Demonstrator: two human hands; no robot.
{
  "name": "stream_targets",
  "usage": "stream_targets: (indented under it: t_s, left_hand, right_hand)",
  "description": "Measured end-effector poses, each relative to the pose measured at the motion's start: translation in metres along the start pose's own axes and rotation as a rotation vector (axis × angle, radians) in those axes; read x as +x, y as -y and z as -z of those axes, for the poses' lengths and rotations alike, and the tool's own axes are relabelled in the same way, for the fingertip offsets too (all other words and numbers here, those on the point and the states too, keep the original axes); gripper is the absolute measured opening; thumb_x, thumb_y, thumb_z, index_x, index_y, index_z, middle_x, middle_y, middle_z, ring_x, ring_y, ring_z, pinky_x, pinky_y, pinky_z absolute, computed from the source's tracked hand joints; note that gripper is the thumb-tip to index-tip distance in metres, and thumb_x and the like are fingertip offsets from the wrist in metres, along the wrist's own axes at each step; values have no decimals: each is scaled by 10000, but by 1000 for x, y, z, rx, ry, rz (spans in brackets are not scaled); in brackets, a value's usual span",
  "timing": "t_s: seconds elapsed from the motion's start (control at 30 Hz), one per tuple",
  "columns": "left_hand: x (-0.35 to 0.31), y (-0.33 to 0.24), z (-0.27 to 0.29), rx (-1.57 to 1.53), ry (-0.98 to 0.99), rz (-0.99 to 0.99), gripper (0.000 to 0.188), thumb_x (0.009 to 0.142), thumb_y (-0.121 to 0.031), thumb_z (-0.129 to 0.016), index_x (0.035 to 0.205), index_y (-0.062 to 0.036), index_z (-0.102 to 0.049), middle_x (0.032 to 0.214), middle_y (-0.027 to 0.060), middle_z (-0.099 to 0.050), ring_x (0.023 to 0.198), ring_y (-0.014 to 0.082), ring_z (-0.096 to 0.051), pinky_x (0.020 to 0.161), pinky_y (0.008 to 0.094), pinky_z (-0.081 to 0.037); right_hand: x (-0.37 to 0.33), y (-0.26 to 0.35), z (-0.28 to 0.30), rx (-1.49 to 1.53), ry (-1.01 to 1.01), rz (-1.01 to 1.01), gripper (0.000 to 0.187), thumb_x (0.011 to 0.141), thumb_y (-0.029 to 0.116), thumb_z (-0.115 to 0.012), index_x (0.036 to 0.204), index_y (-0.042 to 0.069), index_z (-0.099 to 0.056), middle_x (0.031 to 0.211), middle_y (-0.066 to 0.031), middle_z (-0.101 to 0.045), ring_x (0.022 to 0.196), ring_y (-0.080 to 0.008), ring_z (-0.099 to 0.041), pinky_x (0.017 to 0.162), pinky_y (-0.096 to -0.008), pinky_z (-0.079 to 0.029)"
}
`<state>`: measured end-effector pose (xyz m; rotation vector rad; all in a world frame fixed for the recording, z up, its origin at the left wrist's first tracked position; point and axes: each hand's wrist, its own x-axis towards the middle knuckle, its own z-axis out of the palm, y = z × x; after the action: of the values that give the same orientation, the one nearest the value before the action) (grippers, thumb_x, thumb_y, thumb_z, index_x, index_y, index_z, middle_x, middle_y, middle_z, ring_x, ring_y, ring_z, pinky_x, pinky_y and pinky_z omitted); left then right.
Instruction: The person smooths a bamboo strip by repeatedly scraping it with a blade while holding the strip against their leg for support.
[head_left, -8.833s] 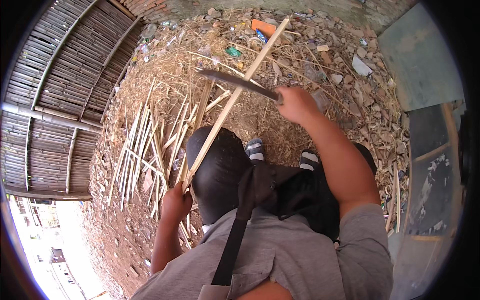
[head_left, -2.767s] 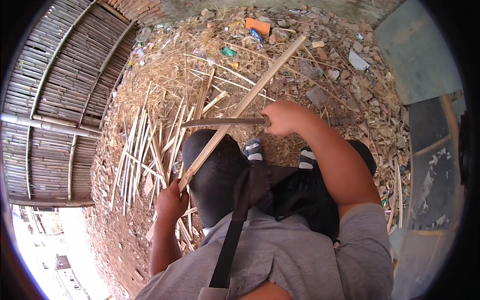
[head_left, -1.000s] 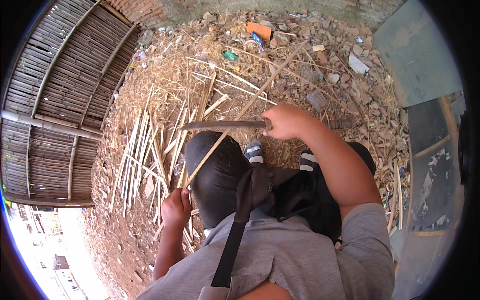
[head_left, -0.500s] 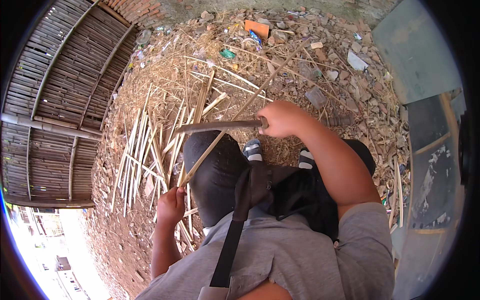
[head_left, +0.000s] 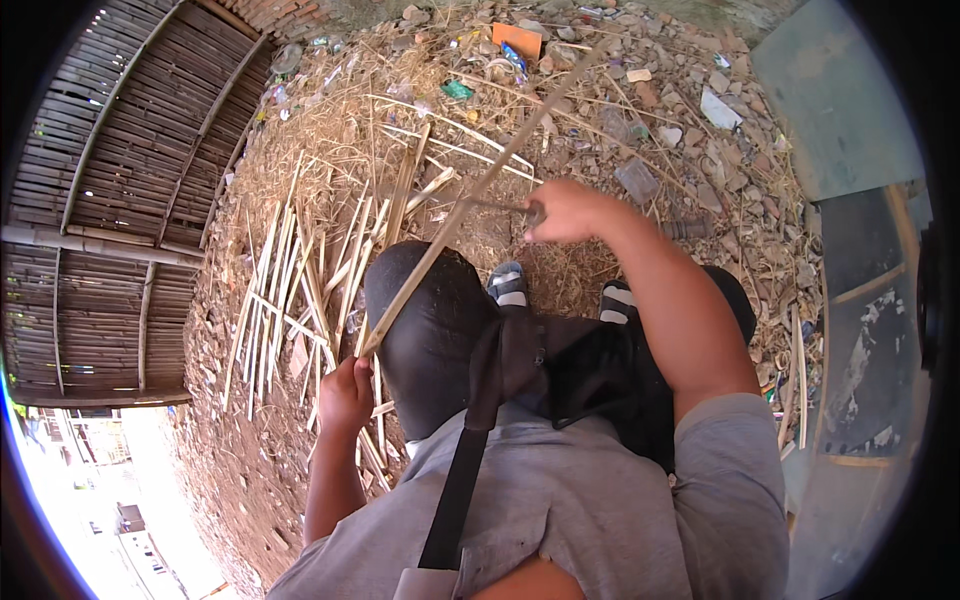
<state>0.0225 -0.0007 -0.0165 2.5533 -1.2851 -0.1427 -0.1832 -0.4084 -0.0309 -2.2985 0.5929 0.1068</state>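
Note:
My left hand [head_left: 345,395] is closed around the near end of a long bamboo strip [head_left: 425,266], beside my left knee. The strip slants up and away to the right, passing over that knee, and its far end is blurred. My right hand [head_left: 573,211] grips the handle of a machete [head_left: 500,208] beyond my knees. Its blade points left and looks thin and smeared, reaching the strip around its middle. Whether the edge bites into the bamboo I cannot tell. Several split bamboo strips [head_left: 268,300] lie on the ground to the left.
A bamboo-slat wall [head_left: 110,180] stands at the left. Stones and rubble [head_left: 690,140], dry straw and litter cover the ground ahead, with an orange piece [head_left: 517,40] at the far side. Grey panels [head_left: 838,105] line the right. My sandalled feet [head_left: 508,285] are below the machete.
The machete blade has turned from broadside to a thin, blurred view, and my right hand has shifted slightly away. My left hand still holds the strip, a little farther forward.

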Motion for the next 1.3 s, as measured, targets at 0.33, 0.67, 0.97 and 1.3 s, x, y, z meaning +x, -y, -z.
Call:
stream_targets:
  t_s: [0.33, 0.67, 0.97, 1.3]
  left_hand:
    - [-6, -8, 10, 52, 32, 53, 445, 1068, -353, -442, 792, -37, -592, 656, 217, -616, 641, 461, -616, 596, 546, -467]
    - [4, -5, 23, 94, 98, 52, 449, 1070, -378, -439, 814, -44, -594, 666, 222, -602, 654, 470, -601, 595, 553, -454]
    - [-7, 9, 26, 77, 98, 48, 448, 1069, -377, -438, 833, -45, -625, 621, 196, -590, 607, 446, -600, 573, 529, -459]
    - [-18, 47, 21, 72, 81, -31, 434, 1061, -356, -462, 798, -56, -634, 623, 192, -595, 607, 437, -604, 560, 520, -461]
  right_hand:
    - [-10, 42, -5, -211, -42, 44, 339, 806, 281, -736, 1078, 79, -730, 930, -172, -712, 942, -337, -704, 851, -462, -548]
    - [6, -27, 4, 36, -324, -131, 563, 813, 366, -787, 1225, -2, -680, 1079, -233, -717, 1022, -354, -698, 916, -434, -534]
    - [0, -57, 18, 8, -324, -117, 512, 808, 335, -767, 1212, 28, -697, 1092, -221, -714, 1013, -350, -698, 897, -446, -538]
    - [-23, -20, 31, -70, -78, -37, 463, 791, 324, -793, 1129, 20, -706, 972, -191, -716, 908, -329, -705, 813, -424, -545]
